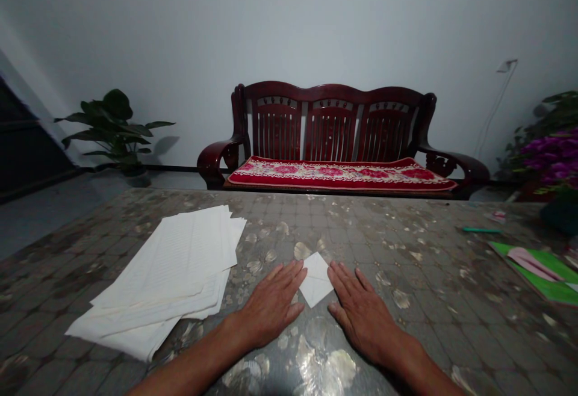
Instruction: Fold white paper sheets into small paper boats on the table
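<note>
My bare forearms (189, 372) are reaching in from the bottom of the view, and my left hand (271, 303) and right hand (361, 315) are lying open and flat, palms down on the patterned table cover (280, 221), grasping nothing. My left fingertips (298, 268) are reaching the edge of the small white paper square (316, 280), and my right fingertips (336, 271) are sitting just beside it (whether either hand is actually pressing on it, I cannot tell). The square is lying between my hands, turned like a diamond.

To the left of the square, a loose stack of white lined sheets (167, 269) is spreading over the table, its edges fanning out unevenly. To the right of the square and well apart from it, a green sheet (537, 278) with pink paper (533, 263) on it is lying near the table's edge, and a green pen (481, 230) is lying beyond them. Straight ahead of the square, past the table, a carved dark red wooden bench (334, 122) is standing against the wall, with a red floral cushion (338, 174) lying on its seat. A potted plant (112, 131) is standing farther off to the square's left, and purple flowers (551, 155) are showing to its far right.
</note>
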Demonstrator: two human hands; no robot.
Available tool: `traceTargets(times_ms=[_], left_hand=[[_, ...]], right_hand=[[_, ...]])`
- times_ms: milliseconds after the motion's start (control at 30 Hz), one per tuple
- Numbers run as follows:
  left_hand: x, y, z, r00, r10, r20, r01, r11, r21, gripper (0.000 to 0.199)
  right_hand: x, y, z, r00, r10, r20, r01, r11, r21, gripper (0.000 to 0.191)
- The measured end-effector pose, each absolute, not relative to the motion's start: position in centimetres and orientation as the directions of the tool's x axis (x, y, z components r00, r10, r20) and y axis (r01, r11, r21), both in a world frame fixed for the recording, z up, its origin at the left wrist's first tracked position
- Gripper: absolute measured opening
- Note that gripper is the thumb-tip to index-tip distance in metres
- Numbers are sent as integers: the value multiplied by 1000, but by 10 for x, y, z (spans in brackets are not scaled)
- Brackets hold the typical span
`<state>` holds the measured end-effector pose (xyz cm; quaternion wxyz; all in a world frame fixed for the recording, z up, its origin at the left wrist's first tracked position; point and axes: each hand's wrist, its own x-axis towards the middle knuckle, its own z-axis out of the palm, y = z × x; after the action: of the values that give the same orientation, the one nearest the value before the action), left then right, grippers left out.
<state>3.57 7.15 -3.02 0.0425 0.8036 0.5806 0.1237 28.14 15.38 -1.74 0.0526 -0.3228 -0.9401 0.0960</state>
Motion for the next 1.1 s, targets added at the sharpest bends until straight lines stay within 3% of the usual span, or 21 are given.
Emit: traceTargets(times_ms=[133,267,367,533,633,733,833,900,1000,1100], left_hand=[[36,67,-37,224,956,190,944,-261,201,63],[42,70,-38,173,956,239,949,-226,220,54],[43,79,-28,126,955,269,941,-201,272,38],[37,114,6,147,966,210,921,-212,326,18],[38,142,22,378,901,214,828,-432,358,36],[42,164,30,451,885,119,806,-460,372,54],[44,176,34,384,920,83,806,-378,456,39],[40,180,36,286,952,109,751,-293,592,23],[30,177,36,75,985,157,591,-170,788,12],[27,167,27,-68,984,162,263,-139,955,17]], right_hand=[[282,164,2,-761,649,-4,620,725,-300,53],[265,176,20,-611,791,-25,719,541,-437,39],[248,177,24,-524,851,-34,784,466,-410,26],[238,175,21,-478,872,-106,818,397,-417,32],[239,178,17,-493,863,-114,803,400,-441,26],[241,181,12,-490,867,-89,789,397,-468,17],[243,183,7,-477,879,28,719,409,-562,7],[247,187,4,-468,874,132,591,420,-688,14],[253,197,-3,-468,850,243,308,414,-857,52],[257,207,-13,-454,835,311,181,428,-885,73]])
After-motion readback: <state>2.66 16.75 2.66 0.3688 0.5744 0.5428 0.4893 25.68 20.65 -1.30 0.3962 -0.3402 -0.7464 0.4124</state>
